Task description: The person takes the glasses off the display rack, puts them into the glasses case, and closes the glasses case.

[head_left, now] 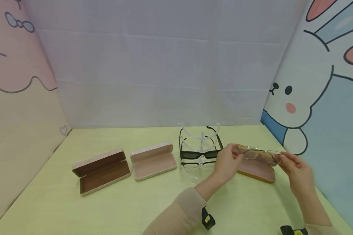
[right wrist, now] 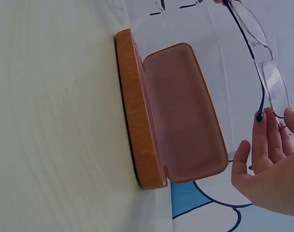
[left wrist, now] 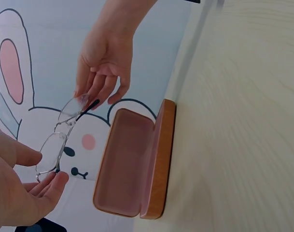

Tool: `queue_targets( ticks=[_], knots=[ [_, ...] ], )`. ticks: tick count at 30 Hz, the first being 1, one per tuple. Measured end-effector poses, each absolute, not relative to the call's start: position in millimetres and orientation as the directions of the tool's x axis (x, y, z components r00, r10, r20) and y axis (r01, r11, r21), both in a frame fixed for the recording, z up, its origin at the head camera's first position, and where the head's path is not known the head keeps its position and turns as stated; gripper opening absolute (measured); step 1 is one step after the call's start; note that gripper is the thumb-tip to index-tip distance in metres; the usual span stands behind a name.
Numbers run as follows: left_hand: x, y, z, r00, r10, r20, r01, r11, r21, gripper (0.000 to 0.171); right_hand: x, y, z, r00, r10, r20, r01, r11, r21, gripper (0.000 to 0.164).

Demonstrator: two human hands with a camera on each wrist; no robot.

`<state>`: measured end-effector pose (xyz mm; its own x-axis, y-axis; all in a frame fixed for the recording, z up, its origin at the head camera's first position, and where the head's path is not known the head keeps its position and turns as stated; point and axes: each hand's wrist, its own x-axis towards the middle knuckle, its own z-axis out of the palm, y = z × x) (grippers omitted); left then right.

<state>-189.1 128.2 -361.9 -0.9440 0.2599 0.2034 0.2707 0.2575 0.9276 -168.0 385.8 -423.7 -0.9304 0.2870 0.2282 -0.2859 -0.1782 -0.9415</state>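
Pinching the glasses (head_left: 261, 151), likely light and fragile, left hand (head_left: 227, 163) and right hand (head_left: 300, 174) take the safer ends, case (left wrist: 162, 164) below.

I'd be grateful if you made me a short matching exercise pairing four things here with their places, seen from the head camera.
Things
1. Orange case
2. Dark sunglasses
3. Brown-lined case
4. Thin-framed glasses

Places
A. Left end of the row
B. Between the left hand and the right hand
C. Right end of the row
D. On the clear stand

Pairs: 1-C, 2-D, 3-A, 4-B
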Motion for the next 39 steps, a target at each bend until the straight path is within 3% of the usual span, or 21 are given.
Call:
queue_targets(
  ticks=[6,11,16,23,31,35,39],
  knots=[
    [-184,137,-372,-0.925,0.285,0.250,0.349,0.381,0.856,0.020,-142,352,-392,-0.951,0.229,0.208,-0.276,-0.326,-0.904,0.023],
    [-186,140,-373,-0.933,0.271,0.236,0.333,0.406,0.851,0.029,-144,359,-399,-0.948,0.256,0.190,-0.262,-0.290,-0.920,0.021],
    [-188,146,-377,-0.936,0.299,0.185,0.305,0.429,0.850,0.014,-155,386,-428,-0.946,0.294,0.135,-0.193,-0.179,-0.965,0.015],
    [-190,156,-390,-0.964,0.256,0.070,0.187,0.465,0.865,0.046,-160,394,-447,-0.951,0.306,0.049,-0.108,-0.177,-0.978,0.008],
    [-196,162,-404,-0.976,0.213,0.040,0.148,0.520,0.841,0.044,-147,363,-417,-0.922,0.372,-0.107,0.135,0.050,-0.990,0.014],
    [-198,163,-409,-0.979,0.202,0.033,0.141,0.547,0.825,0.049,-143,354,-408,-0.904,0.384,-0.186,0.271,0.180,-0.946,0.005],
    [-201,164,-415,-0.978,0.200,0.054,0.164,0.587,0.793,0.047,-144,353,-404,-0.887,0.401,-0.231,0.365,0.301,-0.881,0.046]
  ],
)
